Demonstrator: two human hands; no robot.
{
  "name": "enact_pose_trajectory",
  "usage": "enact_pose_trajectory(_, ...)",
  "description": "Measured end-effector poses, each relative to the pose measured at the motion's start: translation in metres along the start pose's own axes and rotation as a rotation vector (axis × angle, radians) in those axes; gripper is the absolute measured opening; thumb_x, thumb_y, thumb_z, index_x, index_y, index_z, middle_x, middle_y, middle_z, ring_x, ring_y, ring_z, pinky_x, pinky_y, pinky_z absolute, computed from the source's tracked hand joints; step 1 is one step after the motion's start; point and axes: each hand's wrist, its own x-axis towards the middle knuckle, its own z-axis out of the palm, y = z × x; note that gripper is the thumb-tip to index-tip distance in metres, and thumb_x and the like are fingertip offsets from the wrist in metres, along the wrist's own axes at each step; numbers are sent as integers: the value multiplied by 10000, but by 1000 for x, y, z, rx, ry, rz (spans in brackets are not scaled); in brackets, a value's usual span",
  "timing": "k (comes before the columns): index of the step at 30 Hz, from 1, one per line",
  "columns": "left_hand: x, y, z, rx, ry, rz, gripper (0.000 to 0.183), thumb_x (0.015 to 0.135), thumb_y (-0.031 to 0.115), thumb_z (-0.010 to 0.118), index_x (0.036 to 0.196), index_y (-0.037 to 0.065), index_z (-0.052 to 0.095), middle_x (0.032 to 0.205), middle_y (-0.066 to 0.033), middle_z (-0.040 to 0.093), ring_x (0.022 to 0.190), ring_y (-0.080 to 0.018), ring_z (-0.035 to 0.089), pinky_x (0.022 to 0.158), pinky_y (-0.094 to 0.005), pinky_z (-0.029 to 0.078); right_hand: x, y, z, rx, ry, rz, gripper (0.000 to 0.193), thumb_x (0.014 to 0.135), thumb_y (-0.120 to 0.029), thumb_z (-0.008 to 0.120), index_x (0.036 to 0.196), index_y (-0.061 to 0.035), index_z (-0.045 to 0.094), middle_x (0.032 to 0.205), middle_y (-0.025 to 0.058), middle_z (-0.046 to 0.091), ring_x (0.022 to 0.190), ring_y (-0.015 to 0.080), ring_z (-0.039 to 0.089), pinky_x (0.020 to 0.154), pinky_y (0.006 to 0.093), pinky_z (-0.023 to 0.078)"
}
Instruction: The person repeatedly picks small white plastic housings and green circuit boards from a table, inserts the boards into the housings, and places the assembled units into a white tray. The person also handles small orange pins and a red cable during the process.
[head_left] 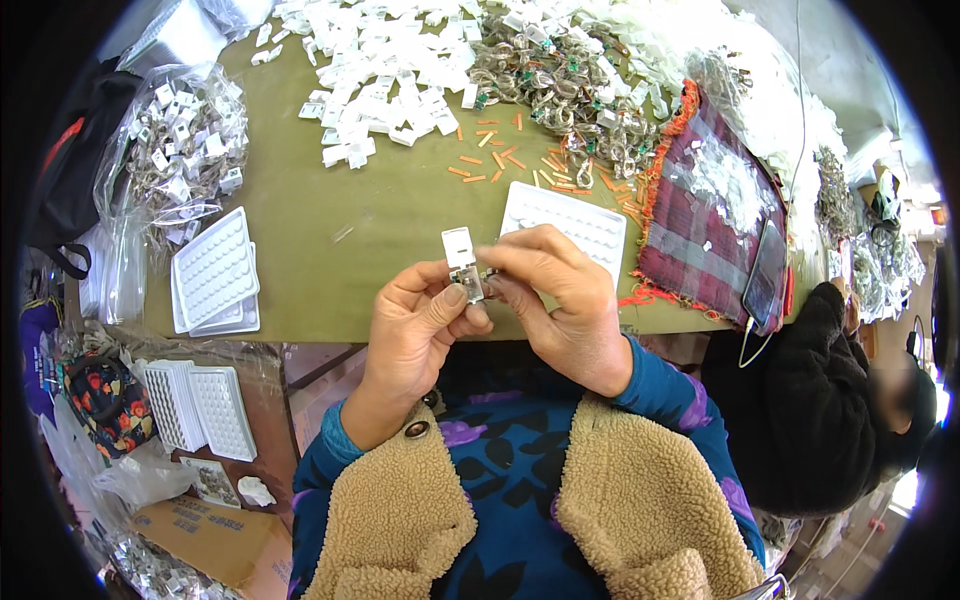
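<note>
The left hand (415, 310) has its grip closed on a small plastic piece (460, 248) — white at the top, clear lower down, with bits of metal showing inside. The piece stands nearly upright between thumb and fingers, above the near edge of the green desk (290, 180) and in front of the person's chest. The right hand (560, 300) comes in from the other side, thumb and forefinger drawn close together at the piece's right side; a small dark bit shows there, but whether its grip pinches that bit or only touches the piece, I cannot tell.

Just beyond the right hand lies a white dimpled tray (598, 232), partly hidden by it. Farther back, small orange strips (500, 160) lie scattered, with a heap of white plastic parts (385, 75) at the far side and a tangled pile of wired parts (560, 80) beside it. To the left are stacked white trays (215, 265) and a clear bag (185, 145) full of parts. To the right, a plaid cloth (680, 240) carries white scraps — and a phone (764, 275) with a white cable near its edge.
</note>
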Motion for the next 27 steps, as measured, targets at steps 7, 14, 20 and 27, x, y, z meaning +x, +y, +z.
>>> enact_pose_trajectory(7,2,1,4,25,13,20,234,955,54,627,1161,-56,609,928,-117,701,773,-175,702,726,-324,620,5,15,15,-217,55,-426,392,722,15,692,1110,42,647,893,138,679,795,275,666,673,351,540)
enact_pose_trajectory(14,6,6,2,176,126,52,176,939,32,628,1082,-68,616,920,-161,704,695,-174,688,657,-319,613,-22,23,3,-6,270,100,425,817,53,667,1234,33,588,952,149,681,795,304,663,686,372,533)
enact_pose_trajectory(20,10,6,-1,205,93,13,212,943,46,599,1128,-57,614,932,-167,695,707,-162,680,659,-316,624,-28,38,-10,-309,39,78,175,798,-3,733,971,7,702,856,123,619,771,274,623,678,343,500)
enact_pose_trajectory(27,6,6,0,117,67,-19,177,952,62,623,1086,-53,608,956,-176,694,742,-183,702,684,-328,628,-18,34,-6,-318,-43,48,142,800,-4,724,927,4,662,855,118,607,779,291,615,679,352,492)
